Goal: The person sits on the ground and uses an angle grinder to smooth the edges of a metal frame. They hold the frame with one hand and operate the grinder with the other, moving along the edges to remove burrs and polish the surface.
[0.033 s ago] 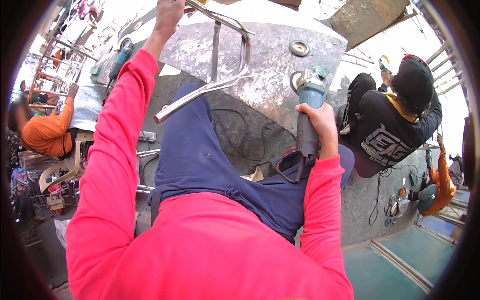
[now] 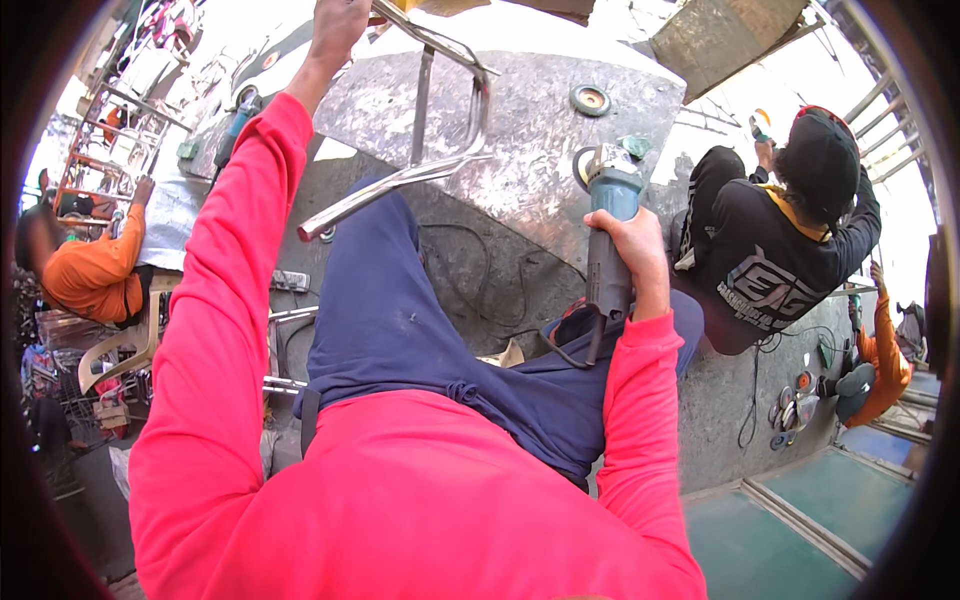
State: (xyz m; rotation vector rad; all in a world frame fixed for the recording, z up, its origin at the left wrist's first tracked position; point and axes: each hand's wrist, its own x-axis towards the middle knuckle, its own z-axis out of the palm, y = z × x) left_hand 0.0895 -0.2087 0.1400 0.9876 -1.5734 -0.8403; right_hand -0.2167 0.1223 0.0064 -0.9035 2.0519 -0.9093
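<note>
I see left hand [image 2: 338, 25] stretched up, fingers clenched around top of bent steel tube frame [image 2: 425, 165], steadying it; right hand [image 2: 628, 240] wrapped tight on body of blue angle grinder [image 2: 608, 225], disc end beyond knuckles, off tube; I judge step as lining up for grind, next bring disc to tube; scuffed metal sheet [image 2: 540, 130] under frame, spare disc [image 2: 590, 99] beyond; workers in orange [image 2: 95, 270] and in black [image 2: 775, 250] flank; crowded open workshop.

Concrete floor [image 2: 500, 250] with grinding disc [image 2: 590, 99], cables [image 2: 470, 285]
</note>
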